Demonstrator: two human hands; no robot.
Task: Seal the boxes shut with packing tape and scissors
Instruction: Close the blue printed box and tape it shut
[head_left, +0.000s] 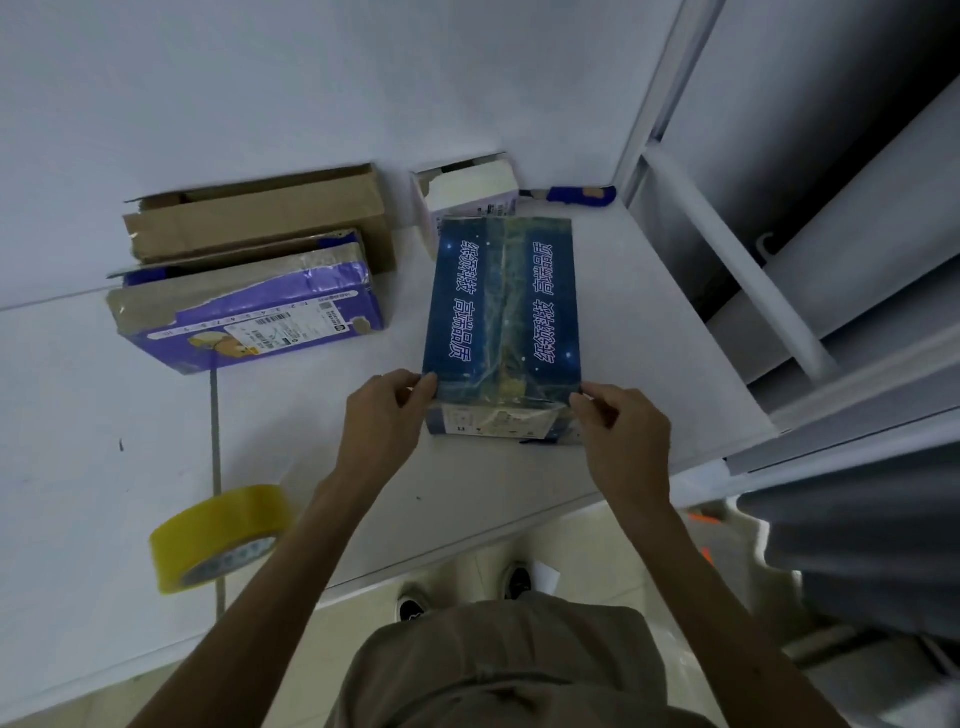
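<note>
Holding the blue box (501, 306) by its two near corners, both hands are kept busy. The left hand (387, 410) is pinched on the near-left corner and the right hand (621, 431) on the near-right one, with thumb and fingers closed on the edge of the lid. The box lies flat on the white worktop (467, 483), directly in front of the person, with its long side running away from them.

A shiny, wrinkled strip is seen along the middle seam of the lid, so that seam is judged to be taped already. The grip at the corners is probably meant to square the box up or to press the lid down at the near end, where the label side shows below the edge.

The yellow roll of tape (221, 538) is set down well apart, to the left and near the front edge, where the left hand could reach it. A blue-handled tool (571, 195) lies beyond the box at the back. Whether it is scissors or a knife cannot be told.

Three more boxes are kept at the back, out of the working space. A purple box (249, 312) rests against a brown box (260, 218), whose flaps look open, and a small white box (467, 197) stands just behind the blue one. These are judged to be waiting their turn.
</note>
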